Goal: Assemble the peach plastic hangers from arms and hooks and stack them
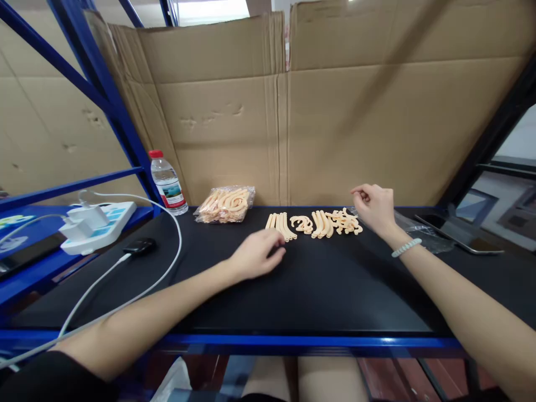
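Note:
On the black tabletop, my left hand point(256, 255) rests with its thumb and fingers apart, holding nothing. Just beyond its fingertips lies a row of long cream-coloured tube pieces point(281, 223), bent at the near end. Curved pieces point(302, 224) lie right of that row, followed by a second row of long pieces point(322, 224) and a loose heap of short bent ones point(345, 221). Above and right of this heap, my right hand point(374, 209) is raised with its fingers curled in; whatever is in them, if anything, is hidden.
A clear bag of similar cream pieces point(226, 204) and a red-capped water bottle point(168, 184) stand at the back left. White cables cross the left side near a power strip point(100, 223) and a small black device point(140, 246). At right lie clear plastic point(429, 237) and a tablet point(460, 231). Cardboard point(218, 123) walls the back.

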Motion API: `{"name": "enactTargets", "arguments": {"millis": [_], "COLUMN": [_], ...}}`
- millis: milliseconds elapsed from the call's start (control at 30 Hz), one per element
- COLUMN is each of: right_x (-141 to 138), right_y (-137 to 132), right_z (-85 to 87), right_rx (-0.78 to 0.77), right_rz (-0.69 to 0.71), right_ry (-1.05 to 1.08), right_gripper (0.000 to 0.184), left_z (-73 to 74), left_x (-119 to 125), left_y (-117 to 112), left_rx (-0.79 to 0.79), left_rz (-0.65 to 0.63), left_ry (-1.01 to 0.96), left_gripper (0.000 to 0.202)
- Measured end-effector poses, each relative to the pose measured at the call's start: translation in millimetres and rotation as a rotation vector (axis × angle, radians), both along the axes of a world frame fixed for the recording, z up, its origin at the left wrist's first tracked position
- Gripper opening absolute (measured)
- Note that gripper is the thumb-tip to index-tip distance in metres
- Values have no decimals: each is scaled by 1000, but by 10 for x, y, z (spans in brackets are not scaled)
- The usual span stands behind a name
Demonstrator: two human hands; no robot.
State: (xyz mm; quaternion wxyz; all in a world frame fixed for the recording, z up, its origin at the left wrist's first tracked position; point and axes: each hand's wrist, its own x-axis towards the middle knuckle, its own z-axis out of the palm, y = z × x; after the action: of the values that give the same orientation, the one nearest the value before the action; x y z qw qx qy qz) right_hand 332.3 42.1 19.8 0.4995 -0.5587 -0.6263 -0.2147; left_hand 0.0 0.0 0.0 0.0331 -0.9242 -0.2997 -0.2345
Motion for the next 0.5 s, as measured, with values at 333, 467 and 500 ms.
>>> {"name": "enactTargets", "arguments": {"millis": [333,467,500], "right_x": [7,-21,-19], "right_y": [-14,-30,-31], "right_z": [79,59,51], "right_rx": [18,8,7], "right_rz": [-8,-2,0], "right_ry": [11,-12,-12], "right_gripper": [20,18,18], "left_z": [-66,-238,-298], "left_x": [695,1197,1283], "left_y": [-868,-1135,-1193], "left_rx": [-340,-76,-64], "left_rz": [-64,-570,-583], "left_ry": [363,273,270], "left_gripper": [105,82,77]}}
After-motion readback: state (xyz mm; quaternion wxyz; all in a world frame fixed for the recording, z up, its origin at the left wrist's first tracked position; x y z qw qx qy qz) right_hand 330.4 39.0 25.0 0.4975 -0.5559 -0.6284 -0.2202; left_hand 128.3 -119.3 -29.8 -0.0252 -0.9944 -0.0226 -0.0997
